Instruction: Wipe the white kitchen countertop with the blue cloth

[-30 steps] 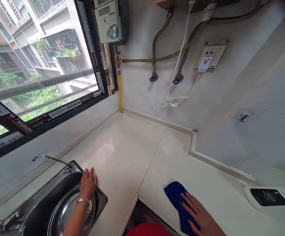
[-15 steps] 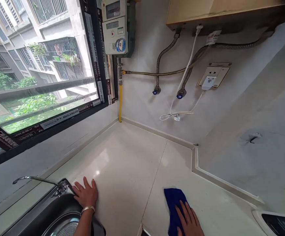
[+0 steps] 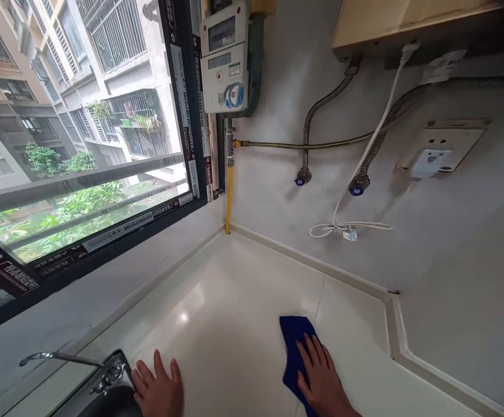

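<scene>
Deep blue fabric cloth (image 3: 293, 347) is lying beneath the person's right hand (image 3: 321, 376), well to the right of the black-and-silver metal sink (image 3: 87, 397). That hand is resting open and flat over the cloth's right part, its fingers stretched out and the thumb spreading apart from them. The left hand (image 3: 160, 388) is also staying open, fingers fanned apart, just beside the sink's right corner; whether its palm is touching the surface, one cannot tell. Around both hands, the glossy cream counter (image 3: 234, 324) is stretching right of and beyond the sink. At the sink's far corner, a thin curved chrome faucet (image 3: 111, 373) is reaching out leftward. Behind the sink, a black-framed window (image 3: 125, 231) with printed strips is rising above the low wall. Farther beyond the sink, to its right, a slim yellow pipe (image 3: 229, 200) is standing in the corner beneath a pale boxy meter (image 3: 224, 63). Farther right of the sink, a looped white cable (image 3: 382, 121) is hanging on the grey wall below a gold-coloured box (image 3: 373, 29).
</scene>
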Tool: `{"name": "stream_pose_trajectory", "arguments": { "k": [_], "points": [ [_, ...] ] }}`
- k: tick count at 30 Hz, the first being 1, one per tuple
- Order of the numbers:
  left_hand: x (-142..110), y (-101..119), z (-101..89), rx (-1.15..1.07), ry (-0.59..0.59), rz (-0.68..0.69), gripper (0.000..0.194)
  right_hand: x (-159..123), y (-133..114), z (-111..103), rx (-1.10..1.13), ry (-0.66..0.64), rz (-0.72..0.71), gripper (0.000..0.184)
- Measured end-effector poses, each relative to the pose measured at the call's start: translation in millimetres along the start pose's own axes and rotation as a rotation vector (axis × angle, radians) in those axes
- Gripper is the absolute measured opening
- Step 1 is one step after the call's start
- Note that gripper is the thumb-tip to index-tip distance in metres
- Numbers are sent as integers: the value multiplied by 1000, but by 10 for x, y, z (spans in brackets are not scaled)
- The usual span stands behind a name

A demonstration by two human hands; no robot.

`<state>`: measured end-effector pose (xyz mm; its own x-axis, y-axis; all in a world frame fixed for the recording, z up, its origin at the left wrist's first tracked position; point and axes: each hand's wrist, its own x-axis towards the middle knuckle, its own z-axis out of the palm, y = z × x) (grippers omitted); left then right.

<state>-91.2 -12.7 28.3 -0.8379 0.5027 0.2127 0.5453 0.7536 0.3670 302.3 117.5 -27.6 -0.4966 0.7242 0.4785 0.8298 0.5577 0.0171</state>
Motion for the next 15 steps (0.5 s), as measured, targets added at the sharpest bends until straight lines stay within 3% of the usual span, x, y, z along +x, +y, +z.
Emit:
{"name": "stream_pose_trajectory", "arguments": {
  "k": [6, 15],
  "points": [
    [16, -49, 131, 50, 75, -9, 62, 672, -31, 398, 11, -5, 66, 61],
    [-17, -195, 370, 172, 130, -4, 56, 1560, 45, 932, 2, -76, 127, 62]
  ]
}}
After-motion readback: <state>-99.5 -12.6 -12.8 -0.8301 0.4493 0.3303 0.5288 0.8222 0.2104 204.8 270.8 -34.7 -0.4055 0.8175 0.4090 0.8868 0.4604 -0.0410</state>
